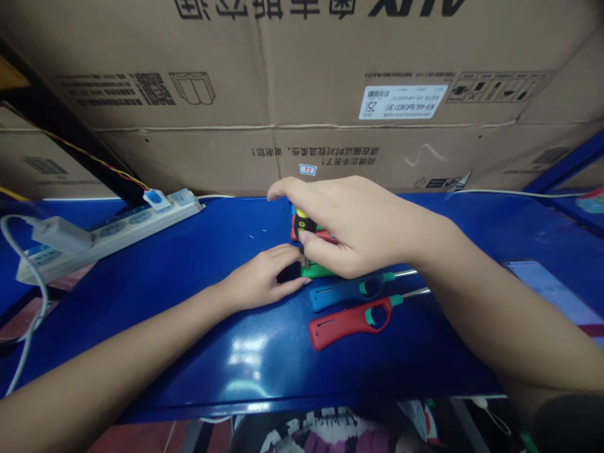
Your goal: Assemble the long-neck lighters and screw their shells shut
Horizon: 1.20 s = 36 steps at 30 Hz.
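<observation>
On a blue table [189, 352], the right hand [363, 220] has its fingers closed around a black-and-yellow tool [304, 224], tip down at a green lighter [315, 271]. The left hand [267, 277] curves partly open at the lighter's end; whether it grips is hidden. Blue [335, 294] and red [337, 327] lighters lie nearer the wearer. The tip could skid off smooth plastic into the left fingers just beside it.

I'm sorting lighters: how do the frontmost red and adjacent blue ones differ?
The red lighter has a red body, the blue lighter a blue one. The red lighter lies nearer the front edge of the table, the blue lighter nearer the right hand. Both have green triggers.
</observation>
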Motion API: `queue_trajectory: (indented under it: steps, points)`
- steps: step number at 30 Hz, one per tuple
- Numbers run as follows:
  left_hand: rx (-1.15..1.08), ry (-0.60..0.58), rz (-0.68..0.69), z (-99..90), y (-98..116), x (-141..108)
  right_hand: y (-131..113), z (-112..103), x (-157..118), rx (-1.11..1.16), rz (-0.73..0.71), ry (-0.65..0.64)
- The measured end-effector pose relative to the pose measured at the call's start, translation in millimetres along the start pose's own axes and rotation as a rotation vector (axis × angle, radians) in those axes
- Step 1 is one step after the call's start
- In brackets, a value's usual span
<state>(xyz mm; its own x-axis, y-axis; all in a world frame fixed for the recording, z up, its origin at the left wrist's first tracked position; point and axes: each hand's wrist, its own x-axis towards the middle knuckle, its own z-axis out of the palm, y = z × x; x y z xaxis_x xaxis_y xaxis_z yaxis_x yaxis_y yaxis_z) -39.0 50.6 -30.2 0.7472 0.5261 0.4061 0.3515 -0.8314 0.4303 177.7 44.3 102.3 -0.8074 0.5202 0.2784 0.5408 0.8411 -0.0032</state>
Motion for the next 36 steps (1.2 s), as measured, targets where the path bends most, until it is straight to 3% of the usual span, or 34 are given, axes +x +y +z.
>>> queue_trajectory:
  steps: [19, 36]
  points:
    - [-0.012, 0.003, -0.005, 0.6, -1.2, 0.2, -2.4, -5.6, -1.4, -0.092, 0.018, 0.003]
    - [-0.018, 0.020, 0.007, 0.7, -1.6, 0.5, -0.6, -4.6, -1.9, -0.029, -0.002, 0.011]
